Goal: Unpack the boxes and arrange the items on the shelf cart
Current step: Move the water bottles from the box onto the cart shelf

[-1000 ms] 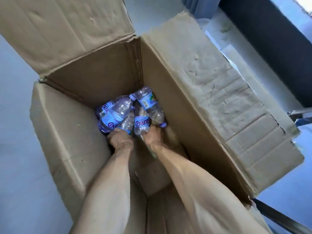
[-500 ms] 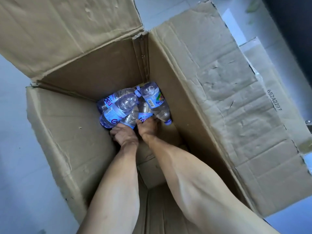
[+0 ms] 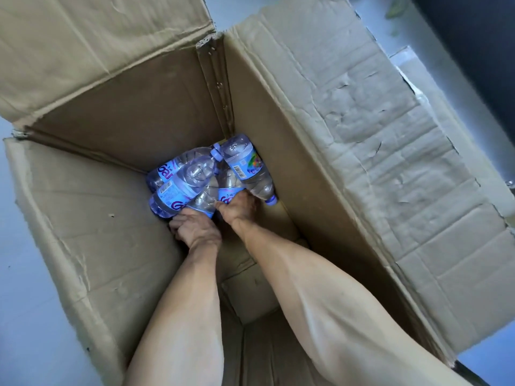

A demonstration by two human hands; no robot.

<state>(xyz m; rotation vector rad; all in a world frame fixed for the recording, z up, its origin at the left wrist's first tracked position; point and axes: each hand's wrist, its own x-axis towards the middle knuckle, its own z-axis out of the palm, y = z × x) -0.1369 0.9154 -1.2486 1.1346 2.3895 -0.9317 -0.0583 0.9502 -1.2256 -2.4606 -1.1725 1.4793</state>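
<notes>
A tall open cardboard box (image 3: pixel 292 129) fills the view, and both my arms reach down into it. At its bottom far corner lie several clear plastic water bottles (image 3: pixel 195 174) with blue labels and blue caps, piled across one another. My left hand (image 3: pixel 196 229) is closed around the lower ends of the left bottles. My right hand (image 3: pixel 239 206) grips the bottles on the right, one of which (image 3: pixel 248 168) lies with its cap pointing toward me. My fingers are hidden under the bottles.
The box flaps (image 3: pixel 390 162) stand open on the far, left and right sides. Loose cardboard bottom flaps (image 3: pixel 250 296) lie under my forearms. Pale floor (image 3: pixel 16 274) surrounds the box, and a dark surface (image 3: pixel 479 51) is at upper right.
The bottles and my hands have shifted slightly toward the box's far corner and bunched closer together. The view has tilted further down into the box.
</notes>
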